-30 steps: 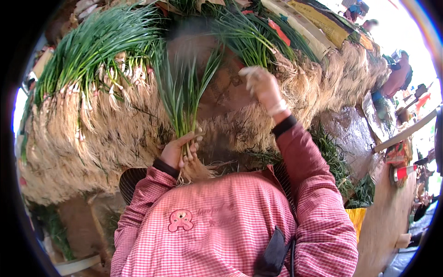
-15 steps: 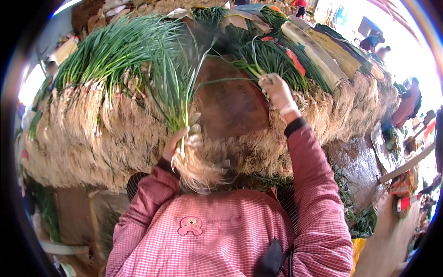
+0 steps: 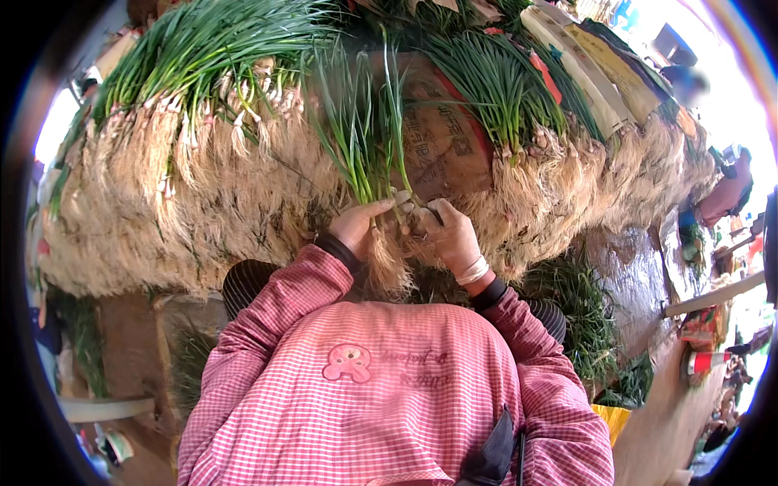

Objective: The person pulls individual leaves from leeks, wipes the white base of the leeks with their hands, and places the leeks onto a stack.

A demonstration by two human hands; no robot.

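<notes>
My left hand (image 3: 356, 225) is closed round a small bunch of spring onions (image 3: 356, 150) just above the roots. Their green leaves point away from me, and the pale, hair-like roots (image 3: 389, 263) hang below my fingers. Close beside it, my right hand (image 3: 454, 241), in a whitish glove, pinches the lower end of a spring onion stalk (image 3: 397, 121) at the bunch's right edge. The exact grip of its fingertips is partly hidden. Beyond both hands lies a printed brown sack (image 3: 442, 150).
A large heap of spring onions (image 3: 203, 61) lies to the left, roots toward me. Another pile (image 3: 498, 89) lies to the right, with flattened cardboard (image 3: 579, 69) beyond it. Loose greens (image 3: 579, 316) lie low on the right. A person (image 3: 727, 186) is at the far right.
My right hand has come down from the right-hand pile to beside my left hand, bringing greens with it. My left hand has moved right with its bunch. The view has shifted slightly.
</notes>
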